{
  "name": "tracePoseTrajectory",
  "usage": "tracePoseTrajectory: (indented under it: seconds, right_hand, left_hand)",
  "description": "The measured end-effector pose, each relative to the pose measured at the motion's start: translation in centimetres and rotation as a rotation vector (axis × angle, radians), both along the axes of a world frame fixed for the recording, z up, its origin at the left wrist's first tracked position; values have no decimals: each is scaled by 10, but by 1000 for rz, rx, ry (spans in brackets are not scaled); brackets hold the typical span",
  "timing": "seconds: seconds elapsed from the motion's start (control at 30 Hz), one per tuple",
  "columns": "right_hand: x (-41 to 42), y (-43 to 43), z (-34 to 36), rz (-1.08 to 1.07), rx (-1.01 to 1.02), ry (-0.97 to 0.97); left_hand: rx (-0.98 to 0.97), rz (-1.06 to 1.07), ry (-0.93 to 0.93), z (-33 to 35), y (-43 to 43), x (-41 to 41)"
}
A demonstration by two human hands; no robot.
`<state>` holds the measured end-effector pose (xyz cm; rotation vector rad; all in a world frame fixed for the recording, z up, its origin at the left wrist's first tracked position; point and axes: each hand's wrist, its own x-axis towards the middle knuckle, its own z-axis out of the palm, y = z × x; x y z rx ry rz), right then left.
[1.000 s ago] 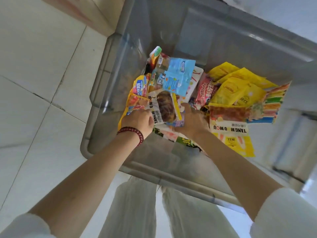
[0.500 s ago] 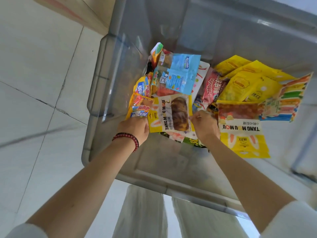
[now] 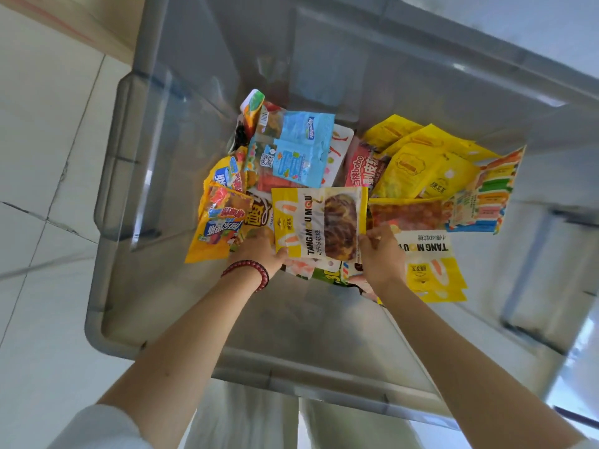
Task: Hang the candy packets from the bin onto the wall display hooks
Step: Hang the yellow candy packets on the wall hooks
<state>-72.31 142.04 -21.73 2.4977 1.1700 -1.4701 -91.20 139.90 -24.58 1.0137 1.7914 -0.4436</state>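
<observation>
A clear grey plastic bin point(image 3: 181, 319) stands on the floor below me with several candy packets piled in it. Both hands hold one yellow-and-white packet point(image 3: 319, 222) with brown candy showing through its window, just above the pile. My left hand point(image 3: 259, 251), with a red bead bracelet at the wrist, grips its near left corner. My right hand point(image 3: 377, 251) pinches its right edge. Around it lie a light blue packet point(image 3: 301, 150), yellow packets point(image 3: 421, 166) and a matching yellow-and-white packet point(image 3: 428, 260). No wall hooks are in view.
Pale floor tiles point(image 3: 42, 157) lie to the left of the bin. My legs in light trousers point(image 3: 246, 419) stand right behind the bin's near rim. The near part of the bin floor point(image 3: 291, 325) is bare.
The yellow-and-white packet has been turned flatter and lifted off the pile. My right hand moved from under it to its right edge; my left hand kept its hold.
</observation>
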Motion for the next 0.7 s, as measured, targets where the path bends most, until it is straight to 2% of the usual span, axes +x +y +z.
tracePoseTrajectory:
  seconds: [0.13, 0.23, 0.33, 0.53, 0.7]
  right_hand:
    - [7, 3, -7, -74, -103, 88]
    - [6, 3, -7, 44, -134, 59]
    - [3, 0, -9, 119, -148, 18]
    - [-4, -15, 12, -20, -244, 124]
    - [-3, -40, 35, 144, -272, 51]
  left_hand:
    - [7, 507, -87, -12, 10, 14]
    - [28, 605, -39, -16, 9, 14]
    - [92, 584, -44, -17, 5, 10]
    - [317, 388, -52, 23, 8, -5]
    - [381, 159, -65, 63, 13, -18]
